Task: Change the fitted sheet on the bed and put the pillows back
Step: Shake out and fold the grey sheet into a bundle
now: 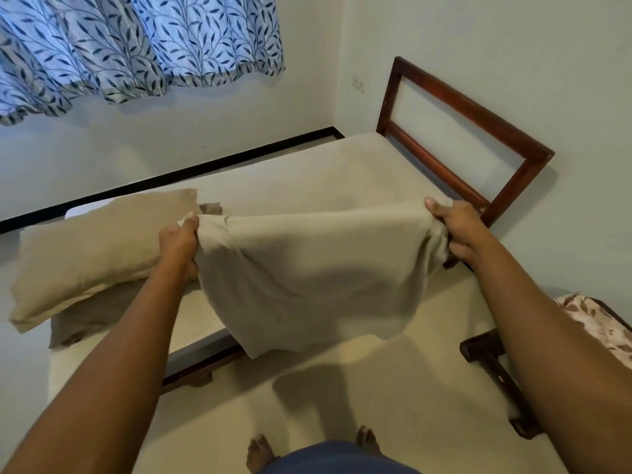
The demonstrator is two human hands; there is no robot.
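Observation:
A beige sheet (318, 271) hangs stretched between my two hands above the near side of the bed. My left hand (179, 242) grips its left top edge and my right hand (451, 230) grips the bunched right top edge. The lower part of the cloth drapes down past the bed's side rail. The mattress (307, 176) behind it wears a beige cover, and a patch of white dotted mattress (195, 316) shows near my left forearm. Two beige pillows (92, 248) lie stacked at the left end of the bed.
A dark wooden headboard frame (461, 131) stands at the far right against the wall. A wooden piece of furniture with floral fabric (595, 323) sits at the right. Blue leaf-patterned curtains (136, 46) hang above. My bare feet stand on the pale floor (342, 388).

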